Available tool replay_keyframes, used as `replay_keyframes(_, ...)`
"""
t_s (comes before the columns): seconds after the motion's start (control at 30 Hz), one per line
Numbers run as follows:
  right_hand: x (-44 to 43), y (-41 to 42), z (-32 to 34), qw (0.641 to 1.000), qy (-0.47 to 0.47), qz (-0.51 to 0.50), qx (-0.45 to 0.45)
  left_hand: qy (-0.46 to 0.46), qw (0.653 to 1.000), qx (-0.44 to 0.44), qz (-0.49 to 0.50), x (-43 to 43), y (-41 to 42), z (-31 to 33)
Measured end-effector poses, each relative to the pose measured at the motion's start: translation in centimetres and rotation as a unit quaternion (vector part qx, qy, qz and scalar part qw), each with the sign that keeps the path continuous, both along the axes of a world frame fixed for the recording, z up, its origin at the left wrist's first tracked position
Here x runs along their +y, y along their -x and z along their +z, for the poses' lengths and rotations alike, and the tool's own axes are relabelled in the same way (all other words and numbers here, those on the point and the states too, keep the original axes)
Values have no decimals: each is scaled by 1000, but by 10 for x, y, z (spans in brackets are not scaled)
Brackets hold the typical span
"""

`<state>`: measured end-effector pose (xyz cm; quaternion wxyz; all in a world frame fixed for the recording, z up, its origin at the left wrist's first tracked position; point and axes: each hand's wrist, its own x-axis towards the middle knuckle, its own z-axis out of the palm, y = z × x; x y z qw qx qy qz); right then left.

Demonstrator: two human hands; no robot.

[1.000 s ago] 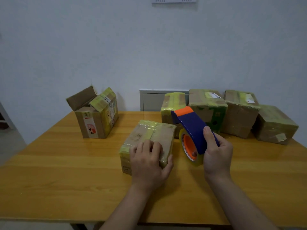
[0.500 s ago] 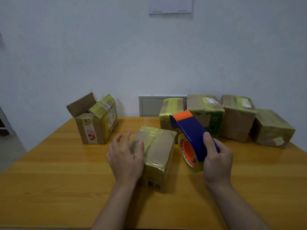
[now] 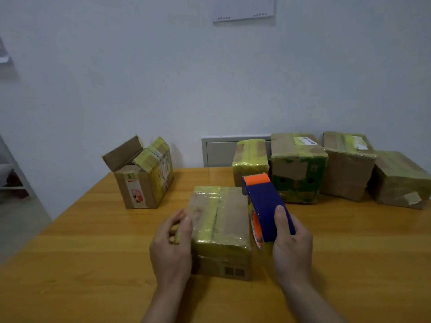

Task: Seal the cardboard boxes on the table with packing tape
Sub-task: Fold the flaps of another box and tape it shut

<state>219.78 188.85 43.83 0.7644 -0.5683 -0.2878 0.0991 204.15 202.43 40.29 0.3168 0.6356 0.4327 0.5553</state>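
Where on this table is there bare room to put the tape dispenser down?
The table is bare left, between the open box and the left hand, and right, between the right hand and the row of sealed boxes. The back right is crowded; so is the centre round the held box.

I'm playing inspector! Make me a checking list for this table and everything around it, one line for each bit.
Surface: glossy wooden table.
Job's things: near box, taped, in front of the person; blue and orange tape dispenser at its right side; open box at back left, flaps up; row of four taped boxes at back right.
Clutter: nothing seen.
Grippers: left hand grips the near box's left side, thumb on top; right hand holds the tape dispenser.
Cables: nothing seen.
Surroundings: pale wall; grey panel behind the table; paper sheet high on the wall.
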Motion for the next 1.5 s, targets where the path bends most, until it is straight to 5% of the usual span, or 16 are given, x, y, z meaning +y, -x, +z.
replay_keyframes(0.07,7,4,-6,1000,7,5,7,139,987,-70,-40,-7,3,-7)
replay_keyframes(0.13,13,8,-11,1000,11,10,11,172,982,-54,-53,-15,1,-13)
replay_keyframes(0.27,21,6,-12,1000,14,16,9,113,993,25,27,-14,-1,-13)
replay_keyframes(0.43,27,-1,-16,999,27,33,11,123,991,24,-44,-9,12,-2)
replay_keyframes(0.53,29,-4,-22,998,37,48,11,4,987,138,-82,-16,24,2)
replay_keyframes(0.63,29,-6,-27,998,37,56,18,-22,966,239,-97,-19,23,2)
replay_keyframes(0.87,29,-16,-46,996,54,43,59,2,978,198,-66,33,0,6)
replay_keyframes(1.23,36,-21,-50,993,78,66,61,-33,964,260,-36,139,-87,10)
replay_keyframes(1.5,36,-23,-50,992,80,75,65,-10,950,282,-136,168,-97,20)
